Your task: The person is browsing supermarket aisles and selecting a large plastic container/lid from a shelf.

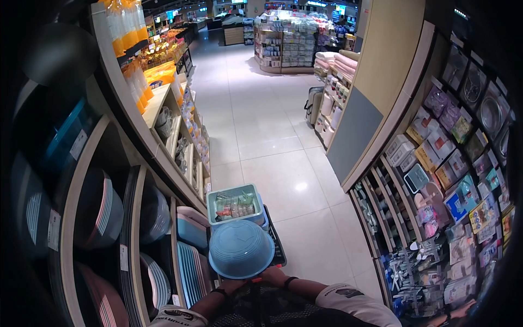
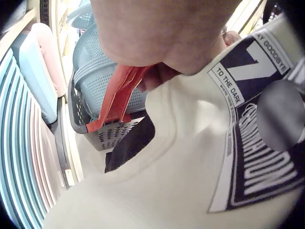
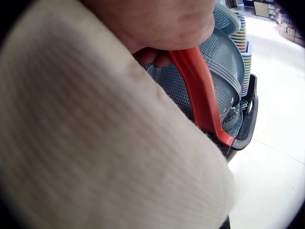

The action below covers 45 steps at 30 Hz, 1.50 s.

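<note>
A black shopping basket (image 3: 252, 109) with a red handle (image 3: 199, 90) stands in front of me, loaded with plastic ware. My left hand (image 1: 233, 285) grips the handle at one side, its fingers curled under the red strip in the left wrist view. Beside it my right hand (image 1: 274, 276) holds the same handle, fingertips showing below it in the right wrist view. On top of the load, close before both hands, lies a blue basin (image 1: 241, 249), bottom up. Perforated blue colanders (image 2: 90, 62) fill the basket below. Farther forward sits a light green plastic basket (image 1: 235, 189) with small packaged items inside.
Shelves with basins (image 1: 103, 207) and stacked blue trays (image 1: 190, 272) run close along my left. A rack of hanging packaged goods (image 1: 463, 218) lines the right. Between them a tiled floor (image 1: 267, 136) leads to a display island (image 1: 294, 43).
</note>
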Each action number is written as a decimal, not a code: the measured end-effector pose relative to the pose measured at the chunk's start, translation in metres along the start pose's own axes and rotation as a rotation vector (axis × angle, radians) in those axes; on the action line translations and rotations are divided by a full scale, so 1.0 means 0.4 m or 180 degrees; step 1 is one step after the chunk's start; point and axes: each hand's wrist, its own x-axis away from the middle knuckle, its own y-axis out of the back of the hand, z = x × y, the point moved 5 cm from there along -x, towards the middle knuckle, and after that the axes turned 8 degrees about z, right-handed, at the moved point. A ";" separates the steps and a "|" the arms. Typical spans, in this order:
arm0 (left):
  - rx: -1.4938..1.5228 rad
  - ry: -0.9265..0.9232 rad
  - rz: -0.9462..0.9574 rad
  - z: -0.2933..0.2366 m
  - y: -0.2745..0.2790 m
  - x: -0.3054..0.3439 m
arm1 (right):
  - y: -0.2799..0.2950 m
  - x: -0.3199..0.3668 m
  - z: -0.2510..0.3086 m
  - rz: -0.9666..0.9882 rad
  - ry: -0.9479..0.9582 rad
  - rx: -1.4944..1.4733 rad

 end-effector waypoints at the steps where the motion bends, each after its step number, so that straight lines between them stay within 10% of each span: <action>1: 0.0001 0.0001 0.0003 0.002 -0.001 0.002 | -0.001 0.000 0.001 -0.0010 0.0033 0.0068; 11: 0.0116 0.0090 0.0108 -0.162 0.069 0.017 | 0.005 0.003 0.004 -0.0078 -0.0024 0.0091; 45: 0.0531 0.0412 0.0163 0.029 -0.012 -0.011 | 0.055 0.018 0.044 0.0174 -0.0318 0.0275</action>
